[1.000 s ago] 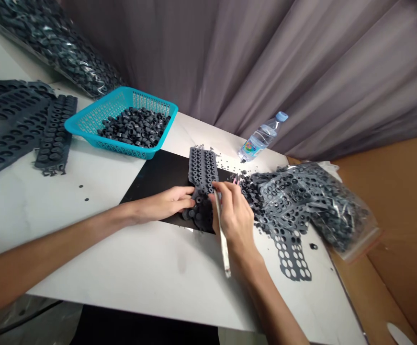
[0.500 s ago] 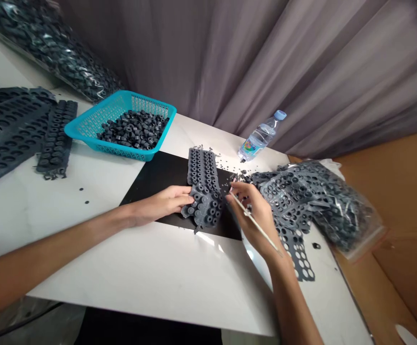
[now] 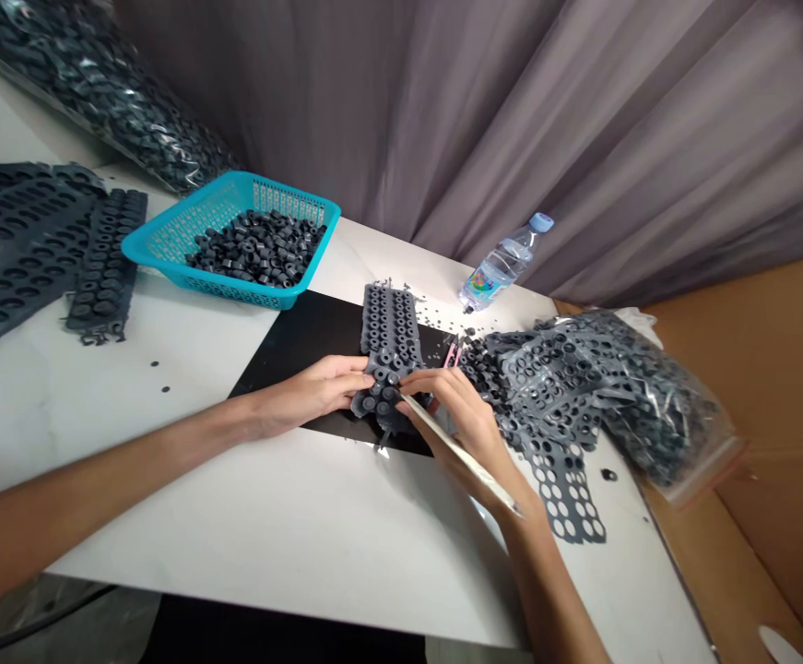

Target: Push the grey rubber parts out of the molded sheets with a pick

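Observation:
My left hand (image 3: 328, 387) grips the left edge of a dark grey rubber sheet (image 3: 391, 318) covered in rows of round, ring-like parts. The sheet lies on a black mat (image 3: 290, 346), its near end bent up over the rest. Between the fingers of my right hand (image 3: 460, 415) is a thin, whitish stick-like tool (image 3: 474, 461), its tip at the folded part of the sheet and its back end over my wrist. What exactly the tip touches is hidden by my fingers. Just beyond this hand lie pink-handled tweezers (image 3: 452, 352).
A blue basket (image 3: 142, 244) holds many small black rubber parts. Left lie more rubber sheets (image 3: 24, 240) and a large filled bag (image 3: 131, 111). Right are loose parts, punched-out sheets (image 3: 567, 489) and a clear bag (image 3: 678, 443). A water bottle (image 3: 501, 267) stands near the curtain.
My right hand with the tool moved off to the right of the sheet, then came back onto its folded end. My left hand has stayed on the sheet's edge.

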`<state>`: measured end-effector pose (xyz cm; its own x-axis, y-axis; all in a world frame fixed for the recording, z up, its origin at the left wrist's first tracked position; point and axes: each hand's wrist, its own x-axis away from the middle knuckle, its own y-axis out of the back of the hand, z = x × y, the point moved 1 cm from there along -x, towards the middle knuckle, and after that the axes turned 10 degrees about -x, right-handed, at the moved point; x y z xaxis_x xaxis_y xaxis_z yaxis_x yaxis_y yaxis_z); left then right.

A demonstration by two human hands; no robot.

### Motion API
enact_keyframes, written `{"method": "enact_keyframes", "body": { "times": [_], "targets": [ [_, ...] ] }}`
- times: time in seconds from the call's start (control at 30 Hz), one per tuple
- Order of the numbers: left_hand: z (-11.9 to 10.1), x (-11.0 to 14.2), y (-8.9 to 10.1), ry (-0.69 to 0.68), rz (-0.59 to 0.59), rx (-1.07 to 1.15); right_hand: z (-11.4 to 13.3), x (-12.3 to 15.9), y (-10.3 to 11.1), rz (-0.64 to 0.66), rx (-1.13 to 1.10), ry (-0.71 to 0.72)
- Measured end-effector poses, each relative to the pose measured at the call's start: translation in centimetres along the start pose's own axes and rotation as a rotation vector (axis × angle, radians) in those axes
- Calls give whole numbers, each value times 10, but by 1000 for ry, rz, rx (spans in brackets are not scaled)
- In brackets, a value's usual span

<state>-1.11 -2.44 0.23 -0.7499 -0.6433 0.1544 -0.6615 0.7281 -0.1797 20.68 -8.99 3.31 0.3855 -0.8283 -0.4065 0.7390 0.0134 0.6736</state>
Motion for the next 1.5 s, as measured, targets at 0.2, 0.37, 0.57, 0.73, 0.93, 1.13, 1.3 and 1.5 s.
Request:
{"method": "enact_keyframes", "body": {
  "times": [0.2, 0.37, 0.57, 0.73, 0.93, 1.13, 1.3, 1.5],
  "targets": [
    [1, -1, 0, 9, 15, -4, -9, 0, -4, -11, 58, -1],
    [-2, 0, -2, 15, 14, -11, -11, 2, -8, -10, 128, -24],
    [1, -1, -1, 27, -2, -33, -21, 5, -16, -14, 282, 43],
    [3, -1, 0, 52, 5, -66, -22, 4, -24, -9, 332, -2],
    [0, 1, -2, 85, 45, -113, -13, 2, -8, -255, 418, -232],
    [0, 0, -3, 51, 38, -81, -10, 4, 10, -134, 89, -173],
    [2, -1, -2, 39, 16, -55, 3, 3, 8, -10, -62, -103],
    [3, -1, -1, 15, 1, -14, 11, 1, 6, 22, -39, -88]
  ]
}}
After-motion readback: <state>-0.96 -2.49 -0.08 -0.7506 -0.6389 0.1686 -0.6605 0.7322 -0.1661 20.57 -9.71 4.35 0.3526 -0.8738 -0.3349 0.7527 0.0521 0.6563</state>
